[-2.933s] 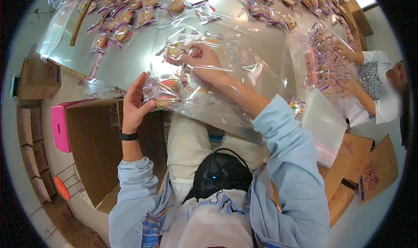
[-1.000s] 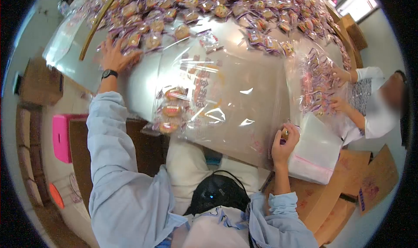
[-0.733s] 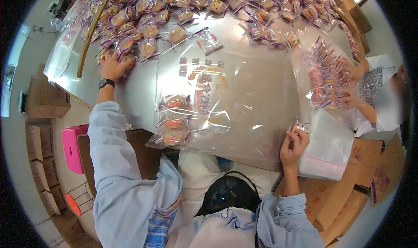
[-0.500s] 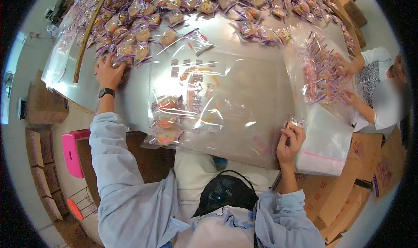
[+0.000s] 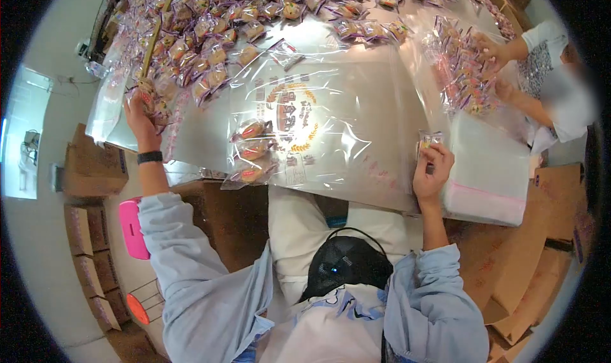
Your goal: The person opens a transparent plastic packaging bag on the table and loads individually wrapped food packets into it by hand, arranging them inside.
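My left hand (image 5: 141, 113) is at the left of the metal table, its fingers closed around wrapped pastries (image 5: 153, 102) at the near edge of the pile. In my right hand (image 5: 434, 172) is a small wrapped pastry (image 5: 431, 139), pinched by the fingers at the table's right front. Between my hands a large clear printed bag (image 5: 356, 127) lies flat. Three wrapped pastries (image 5: 252, 151) form a column at the bag's left end, under the film. A flat wrapper (image 5: 286, 54) lies just beyond the bag.
Many wrapped pastries (image 5: 254, 9) cover the table's far side, with a wooden strip (image 5: 156, 41) among them. At right, a co-worker's hands (image 5: 493, 54) touch a filled bag (image 5: 455, 67). A stack of clear bags (image 5: 487, 165), cardboard boxes (image 5: 509, 261) and a pink stool (image 5: 133, 229) are nearer.
My left hand has left the bag's pastries, reached the pile at left and closed on pastries there. My right hand has moved from over the bag to its right edge, now holding a pastry.
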Demonstrator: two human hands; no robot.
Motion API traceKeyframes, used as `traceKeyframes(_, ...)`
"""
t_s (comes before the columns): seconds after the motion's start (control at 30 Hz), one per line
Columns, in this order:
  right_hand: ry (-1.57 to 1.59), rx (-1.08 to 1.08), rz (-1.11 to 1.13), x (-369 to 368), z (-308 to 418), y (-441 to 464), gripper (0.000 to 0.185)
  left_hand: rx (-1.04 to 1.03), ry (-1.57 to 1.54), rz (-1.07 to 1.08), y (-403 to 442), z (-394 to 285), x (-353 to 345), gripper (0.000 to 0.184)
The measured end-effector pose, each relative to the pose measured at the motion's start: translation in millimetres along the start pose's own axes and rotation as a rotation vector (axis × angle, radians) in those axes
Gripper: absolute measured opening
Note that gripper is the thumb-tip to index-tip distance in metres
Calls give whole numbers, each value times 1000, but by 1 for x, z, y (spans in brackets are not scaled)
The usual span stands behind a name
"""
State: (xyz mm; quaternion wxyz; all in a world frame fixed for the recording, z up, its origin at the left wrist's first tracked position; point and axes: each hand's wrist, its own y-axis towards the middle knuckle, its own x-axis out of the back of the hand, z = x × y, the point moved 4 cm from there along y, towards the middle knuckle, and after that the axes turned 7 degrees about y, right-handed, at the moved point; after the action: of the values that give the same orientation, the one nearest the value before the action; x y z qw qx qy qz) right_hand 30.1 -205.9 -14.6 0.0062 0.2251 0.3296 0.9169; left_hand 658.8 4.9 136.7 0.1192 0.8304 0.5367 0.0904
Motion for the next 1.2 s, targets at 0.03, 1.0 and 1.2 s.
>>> traceKeyframes(0.03, -33, 81, -7, 3, 6, 3, 20, 17, -24, 1, -6, -6, -5, 45)
traceKeyframes(1.0, 742, -524, -191, 98, -2, 22, 42, 46, 236, 631, -387, -29, -408, 95)
traceKeyframes(1.2, 489, -545, 9, 90, -19, -7, 64, -97, 242, 601, -403, -25, -387, 84)
